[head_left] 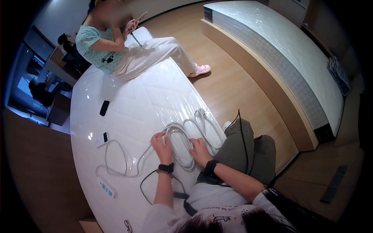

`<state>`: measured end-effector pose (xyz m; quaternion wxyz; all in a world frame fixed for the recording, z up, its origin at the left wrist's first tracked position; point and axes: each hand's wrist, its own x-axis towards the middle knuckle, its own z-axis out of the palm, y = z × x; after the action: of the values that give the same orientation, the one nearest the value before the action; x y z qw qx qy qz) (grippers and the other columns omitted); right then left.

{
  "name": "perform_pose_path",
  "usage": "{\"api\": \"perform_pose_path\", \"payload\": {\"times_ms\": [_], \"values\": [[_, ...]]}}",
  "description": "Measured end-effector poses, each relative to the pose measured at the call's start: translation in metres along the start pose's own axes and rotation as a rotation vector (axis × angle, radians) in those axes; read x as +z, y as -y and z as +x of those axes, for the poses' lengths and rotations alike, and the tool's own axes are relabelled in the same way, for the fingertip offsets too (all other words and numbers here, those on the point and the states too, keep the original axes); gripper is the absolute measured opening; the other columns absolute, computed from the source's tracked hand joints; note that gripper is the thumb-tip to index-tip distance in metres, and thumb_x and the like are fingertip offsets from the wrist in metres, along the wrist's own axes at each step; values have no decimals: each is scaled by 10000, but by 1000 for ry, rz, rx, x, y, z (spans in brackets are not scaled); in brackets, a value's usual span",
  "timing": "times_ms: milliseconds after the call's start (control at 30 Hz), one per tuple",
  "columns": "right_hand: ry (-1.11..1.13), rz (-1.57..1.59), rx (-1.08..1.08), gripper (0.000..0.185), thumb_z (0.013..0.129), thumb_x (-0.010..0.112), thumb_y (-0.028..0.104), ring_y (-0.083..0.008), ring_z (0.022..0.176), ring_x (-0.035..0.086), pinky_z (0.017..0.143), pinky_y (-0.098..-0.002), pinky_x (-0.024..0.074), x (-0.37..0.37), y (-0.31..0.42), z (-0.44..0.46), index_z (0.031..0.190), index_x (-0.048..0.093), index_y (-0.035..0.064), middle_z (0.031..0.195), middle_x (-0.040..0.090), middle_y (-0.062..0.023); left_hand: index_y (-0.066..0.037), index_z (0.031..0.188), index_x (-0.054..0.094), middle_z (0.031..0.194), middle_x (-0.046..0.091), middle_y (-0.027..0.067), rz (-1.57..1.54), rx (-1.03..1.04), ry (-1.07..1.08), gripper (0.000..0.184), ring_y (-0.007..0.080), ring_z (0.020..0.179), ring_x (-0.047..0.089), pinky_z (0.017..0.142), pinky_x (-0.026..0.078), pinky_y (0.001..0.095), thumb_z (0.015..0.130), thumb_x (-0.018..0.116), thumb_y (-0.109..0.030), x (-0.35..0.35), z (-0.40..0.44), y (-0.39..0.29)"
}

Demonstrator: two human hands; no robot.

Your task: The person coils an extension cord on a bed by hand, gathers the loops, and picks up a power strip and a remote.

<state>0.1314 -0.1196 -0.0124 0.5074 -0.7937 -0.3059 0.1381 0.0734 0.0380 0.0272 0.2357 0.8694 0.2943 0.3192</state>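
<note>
On the plastic-covered mattress lies a pale grey extension cord (pixel 178 142), wound into a long oval coil between my two hands. My left hand (pixel 161 146) is closed on the coil's left side, fingers curled over the strands. At the coil's right side, my right hand (pixel 200 151) is closed with its fingertips on the cord. Further loose loops (pixel 211 132) spread to the right, towards my knee. From the left side the cord runs in a wide curve to a white power strip (pixel 107 189) with blue-marked sockets.
A dark case-like object (pixel 104 108) and a small white item with a dark screen (pixel 105 137) lie on the mattress (pixel 143 97). Another person (pixel 107 50) sits at its far end, holding a phone. A second wrapped mattress (pixel 268 31) stands across the wooden floor.
</note>
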Motion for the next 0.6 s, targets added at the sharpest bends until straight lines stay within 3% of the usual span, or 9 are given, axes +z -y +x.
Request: {"api": "perform_pose_path", "payload": {"times_ms": [100,200,400,500,600], "values": [[-8,-3,39,472,703,609,3,-354,891,468,775,-399,395,0,2,-1,1145,453,50,947,446,-181,-34,1016,547,1015,523,134,183,-54,-123,293,314,1006,449,916,324,399,727,581,-1,-19,-6,44],[-8,-35,52,468,707,613,10,-360,895,468,777,-404,396,3,-1,-1,1141,450,72,946,451,-182,-26,1055,543,1019,523,154,368,-72,-28,327,326,1021,445,894,345,424,729,553,-6,-33,-22,120],[18,-72,77,479,708,594,-12,-309,889,478,807,-370,397,0,3,0,1157,443,60,957,447,-164,-43,1050,562,891,592,130,222,-223,161,288,276,812,574,742,450,357,763,575,-37,-72,-21,96],[-1,-60,57,475,704,617,15,-361,895,470,782,-405,398,1,1,0,1144,450,80,944,458,-176,-57,1045,569,865,600,110,225,-221,251,264,257,773,589,704,461,337,782,567,-40,-77,-21,87],[-20,-36,34,464,706,612,20,-355,888,472,775,-404,398,2,-1,0,1139,454,70,943,461,-175,-57,1050,564,861,587,106,293,-60,234,238,227,723,582,633,477,318,814,537,-49,-78,-18,82]]}}
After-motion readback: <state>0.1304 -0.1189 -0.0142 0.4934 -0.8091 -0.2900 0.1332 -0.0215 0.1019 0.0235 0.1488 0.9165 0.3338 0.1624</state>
